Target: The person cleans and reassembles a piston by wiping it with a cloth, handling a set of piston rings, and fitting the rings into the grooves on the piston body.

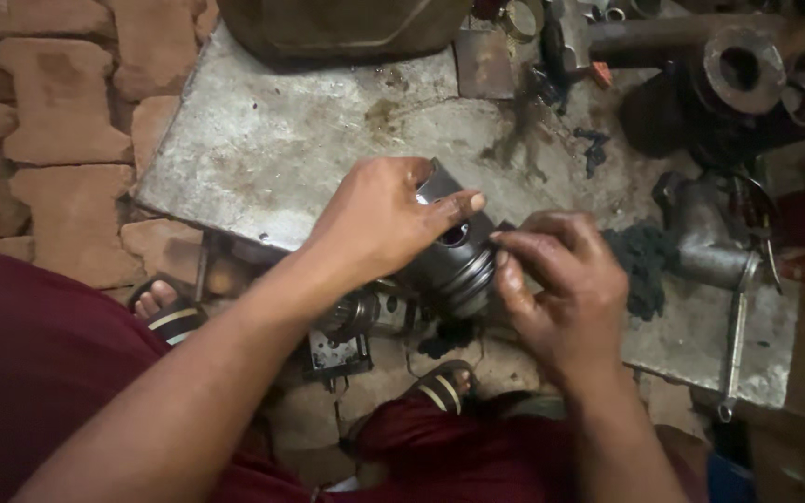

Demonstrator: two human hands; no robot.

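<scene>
Scuffed metal bench (263,140), hands (379,219) (561,289) around ribbed piston (454,265)

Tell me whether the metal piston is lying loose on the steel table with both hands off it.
No, the left hand grips the piston from above and the right hand pinches its side, holding it over the steel table edge.

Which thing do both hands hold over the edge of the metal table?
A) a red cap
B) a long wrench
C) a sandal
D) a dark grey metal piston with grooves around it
D: the left hand grips the top of the grooved piston and the right hand pinches at its side, while the wrench lies untouched on the table.
</scene>
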